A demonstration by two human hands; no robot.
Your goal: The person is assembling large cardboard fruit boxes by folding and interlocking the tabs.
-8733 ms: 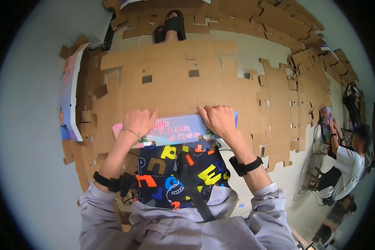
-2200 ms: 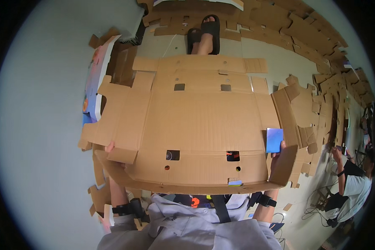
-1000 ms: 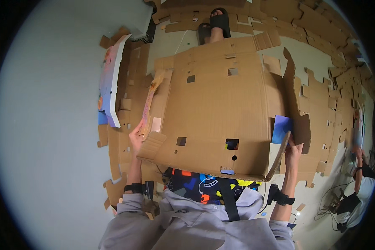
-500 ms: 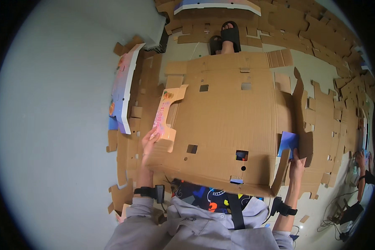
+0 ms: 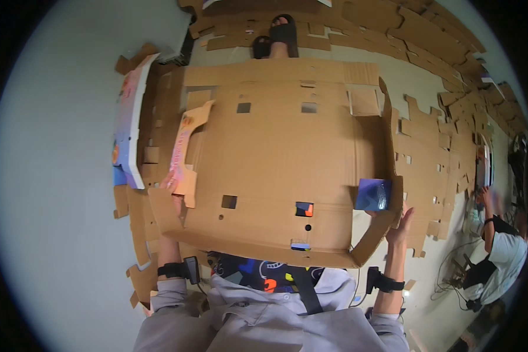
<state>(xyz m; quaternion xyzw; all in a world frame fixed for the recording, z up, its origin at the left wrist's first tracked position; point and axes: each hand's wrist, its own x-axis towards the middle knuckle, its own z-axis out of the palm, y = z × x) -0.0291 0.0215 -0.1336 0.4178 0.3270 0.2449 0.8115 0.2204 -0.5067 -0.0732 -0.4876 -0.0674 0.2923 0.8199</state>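
A large brown cardboard tray (image 5: 276,158), partly folded with cut-out holes, spreads across my lap. My left hand (image 5: 173,183) is closed on its left side wall, at the lower end of a pink and orange printed strip (image 5: 180,155); a raised corner flap (image 5: 165,211) hides part of that hand. On the right, the side wall (image 5: 390,141) stands up, and a blue printed flap (image 5: 374,194) shows on its inner side. My right hand (image 5: 400,226) holds this wall from outside near the front corner, some fingers hidden behind the cardboard. The front wall (image 5: 264,251) is tilted up.
A printed cardboard tray (image 5: 132,126) stands on the left by the pale wall. Flat cardboard sheets (image 5: 419,158) cover much of the floor to the right and far side. Sandalled feet (image 5: 281,35) are beyond the tray. Another person (image 5: 501,246) works at far right, near cables (image 5: 446,276).
The right side wall and the front corner have folded further up. My right hand has shifted from the blue flap to the wall's outer side. The left corner flap has risen, and the whole view has shifted.
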